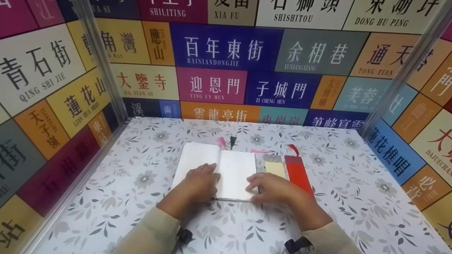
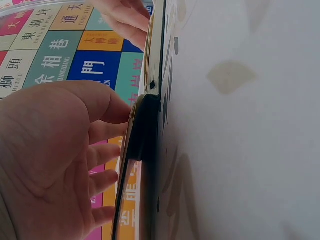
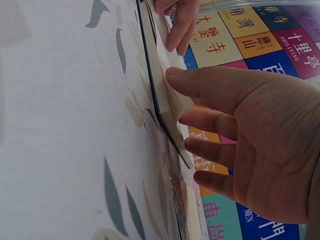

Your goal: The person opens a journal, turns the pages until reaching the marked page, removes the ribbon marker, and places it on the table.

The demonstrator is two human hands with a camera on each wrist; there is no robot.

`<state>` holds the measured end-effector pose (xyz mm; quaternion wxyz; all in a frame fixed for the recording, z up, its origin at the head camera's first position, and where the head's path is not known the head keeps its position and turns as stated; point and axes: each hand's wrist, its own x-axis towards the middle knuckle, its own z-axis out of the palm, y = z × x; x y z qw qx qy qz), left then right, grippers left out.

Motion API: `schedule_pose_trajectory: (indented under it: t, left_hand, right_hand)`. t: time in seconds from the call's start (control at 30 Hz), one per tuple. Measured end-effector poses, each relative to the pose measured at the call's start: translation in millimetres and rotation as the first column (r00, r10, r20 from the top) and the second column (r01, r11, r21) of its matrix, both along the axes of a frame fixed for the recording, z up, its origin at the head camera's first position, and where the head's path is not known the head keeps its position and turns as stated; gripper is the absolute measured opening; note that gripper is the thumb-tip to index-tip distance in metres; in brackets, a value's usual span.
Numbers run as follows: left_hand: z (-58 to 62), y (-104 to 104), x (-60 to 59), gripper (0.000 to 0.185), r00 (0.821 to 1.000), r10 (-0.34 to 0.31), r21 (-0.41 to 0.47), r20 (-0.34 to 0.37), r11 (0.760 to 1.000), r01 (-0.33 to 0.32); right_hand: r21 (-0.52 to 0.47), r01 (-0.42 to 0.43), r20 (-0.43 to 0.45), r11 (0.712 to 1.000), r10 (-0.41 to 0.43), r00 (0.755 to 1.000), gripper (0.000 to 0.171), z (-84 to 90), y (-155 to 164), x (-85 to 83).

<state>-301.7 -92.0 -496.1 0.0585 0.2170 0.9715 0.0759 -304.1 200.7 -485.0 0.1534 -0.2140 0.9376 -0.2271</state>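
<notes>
Here, an open notebook (image 1: 217,169) lies flat on the floral tablecloth (image 1: 123,197), at the centre of the table, its spine running from 12 o'clock to 6 o'clock, so that the two blank pages sit at 9 and 3 o'clock of the fold. The left hand (image 1: 199,183) rests on the lower part of the left page, fingers nearly straight and pointing toward 1 o'clock, pressing the page down; the left wrist view shows these fingers (image 2: 102,155) lying flat along the book's dark cover edge. The right hand (image 1: 273,188) lies at the near right corner of the right page, at about 4 o'clock from the fold; in the right wrist view its thumb (image 3: 200,82) touches the lifted corner of the page edges, while the other fingers are spread and only lightly bent. Neither hand clasps the book. The hands are apart, one on each page, with the fold between them. Just beyond the book at 3 o'clock lie a yellow bookmark (image 1: 274,166) and a red bookmark (image 1: 298,171), both parallel to the spine; the right hand is the nearer to them. Ribbon ends (image 1: 222,141) show at 12 o'clock.
</notes>
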Motion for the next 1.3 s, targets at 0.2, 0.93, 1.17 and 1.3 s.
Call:
schedule_pose_trajectory:
  t: [0.2,0.93,1.17,1.3]
  left_hand:
    - [0.0,-2.0,1.2,0.059,0.999,0.033,0.003,0.042,0.999,-0.033]
    - [3.9,0.8,3.7,0.079,0.99,0.075,0.018,0.116,0.997,-0.078]
    - [6.7,1.5,5.3,0.095,0.986,0.094,0.025,0.138,0.995,-0.099]
    - [6.1,1.7,5.0,0.098,0.985,0.1,0.024,0.138,0.994,-0.104]
  right_hand:
    - [-0.001,0.001,0.004,1.0,-0.001,1.0,0.032,-0.2,0.2,0.2]
    - [-0.057,0.123,-0.078,0.991,-0.127,0.989,0.007,5.4,-5.3,-1.0]
    - [-0.112,0.15,-0.198,0.982,-0.17,0.965,0.013,10.0,-13.2,0.4]
    - [-0.163,0.145,-0.267,0.976,-0.185,0.946,0.014,11.0,-17.9,2.5]
